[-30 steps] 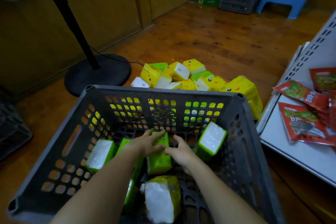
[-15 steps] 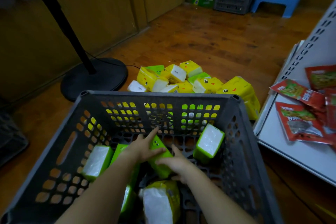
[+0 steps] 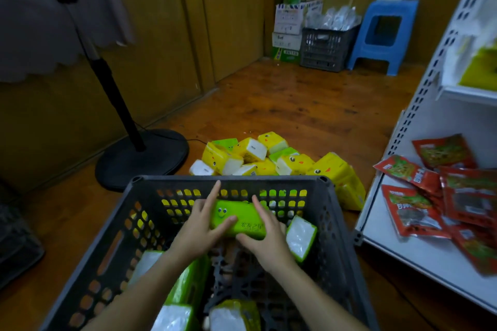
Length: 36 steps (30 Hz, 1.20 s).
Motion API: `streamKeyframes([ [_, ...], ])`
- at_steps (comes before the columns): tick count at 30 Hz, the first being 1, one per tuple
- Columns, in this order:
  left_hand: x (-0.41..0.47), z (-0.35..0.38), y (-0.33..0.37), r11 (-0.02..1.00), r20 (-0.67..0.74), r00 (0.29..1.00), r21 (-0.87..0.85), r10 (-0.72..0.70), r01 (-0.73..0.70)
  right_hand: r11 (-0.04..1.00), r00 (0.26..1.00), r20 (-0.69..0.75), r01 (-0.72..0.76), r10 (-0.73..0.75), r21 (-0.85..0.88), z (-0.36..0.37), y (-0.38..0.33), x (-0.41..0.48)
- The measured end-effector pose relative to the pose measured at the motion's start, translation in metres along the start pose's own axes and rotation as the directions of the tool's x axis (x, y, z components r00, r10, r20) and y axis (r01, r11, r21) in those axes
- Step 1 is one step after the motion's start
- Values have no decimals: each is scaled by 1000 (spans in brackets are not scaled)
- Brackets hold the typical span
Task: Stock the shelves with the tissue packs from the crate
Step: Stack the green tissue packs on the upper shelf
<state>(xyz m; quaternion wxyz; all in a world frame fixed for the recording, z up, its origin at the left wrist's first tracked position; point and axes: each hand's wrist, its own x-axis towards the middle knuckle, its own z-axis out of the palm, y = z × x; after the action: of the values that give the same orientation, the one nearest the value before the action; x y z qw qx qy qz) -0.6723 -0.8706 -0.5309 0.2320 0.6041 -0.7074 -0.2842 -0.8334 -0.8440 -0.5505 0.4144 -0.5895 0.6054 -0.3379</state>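
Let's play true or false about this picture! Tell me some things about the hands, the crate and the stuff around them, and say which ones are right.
1. The left hand and right hand hold one green tissue pack over the grey crate. True.
2. The packs piled on the floor beyond the crate are mostly red. False: they are mostly yellow.
3. Red snack packets lie on the white shelf. True.
4. The stool by the far wall is green. False: it is blue.
5. Nothing else is in the crate. False: more packs lie inside.
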Motion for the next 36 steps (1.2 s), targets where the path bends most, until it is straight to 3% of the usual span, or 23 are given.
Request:
streamKeyframes([
  [6, 5, -44, 55, 970, -172, 966, -114, 195, -216, 957, 958, -121, 271, -259, 100, -48, -64, -3],
  [14, 32, -116, 213, 819, -408, 862, -354, 301, -453, 861, 803, -385, 507, -454, 43, -180, -188, -8],
  [18, 43, -176, 321, 735, -414, 849, -452, 329, -505, 846, 743, -465, 532, -481, -26, -258, -278, -22],
  [25, 56, -280, 482, 677, -323, 846, -509, 423, -532, 875, 714, -545, 478, -439, -78, -377, -423, -54],
  [36, 39, -368, 632, 684, -229, 845, -503, 483, -528, 920, 724, -577, 361, -378, -149, -491, -555, -113],
])
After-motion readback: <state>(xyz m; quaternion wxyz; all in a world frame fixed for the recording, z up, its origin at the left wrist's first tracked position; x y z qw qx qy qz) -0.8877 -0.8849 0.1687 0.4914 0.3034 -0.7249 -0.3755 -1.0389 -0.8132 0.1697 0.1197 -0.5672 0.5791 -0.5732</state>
